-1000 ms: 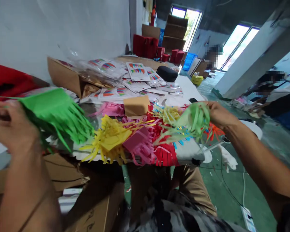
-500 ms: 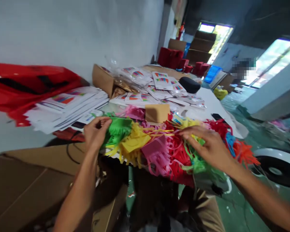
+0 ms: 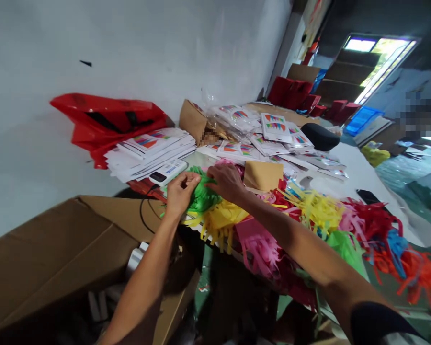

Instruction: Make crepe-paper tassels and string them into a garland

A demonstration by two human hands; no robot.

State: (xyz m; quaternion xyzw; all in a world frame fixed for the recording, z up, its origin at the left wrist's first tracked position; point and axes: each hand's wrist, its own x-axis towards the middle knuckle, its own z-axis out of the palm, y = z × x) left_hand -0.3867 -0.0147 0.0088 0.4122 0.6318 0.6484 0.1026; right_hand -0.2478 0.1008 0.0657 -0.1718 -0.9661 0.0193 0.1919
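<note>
At the near edge of the table, my left hand (image 3: pixel 180 192) pinches the left edge of a green fringed strip (image 3: pixel 202 197), thumb against fingers. My right hand (image 3: pixel 227 181) has its fingers curled onto the same green strip from the right; its palm is turned away. Joined colours spread rightward: a yellow fringe (image 3: pixel 221 221), a pink fringe (image 3: pixel 260 247), and under my right forearm some red fringe. Farther right lie another yellow fringe (image 3: pixel 321 208), a light green piece (image 3: pixel 347 249) and an orange fringe (image 3: pixel 418 273). A tan card (image 3: pixel 264 176) rests behind my right wrist.
Behind the fringes are a white device (image 3: pixel 169 171), stacked printed cards (image 3: pixel 154 148), a red plastic bag (image 3: pixel 118 117) and a heap of packets (image 3: pixel 273 129). A black phone (image 3: pixel 371 197) lies at right. An open cardboard box (image 3: pixel 57 249) stands at lower left.
My right hand has moved left from the middle of the fringes to the green strip beside my left hand. The view has swung left, so the scene sits farther right.
</note>
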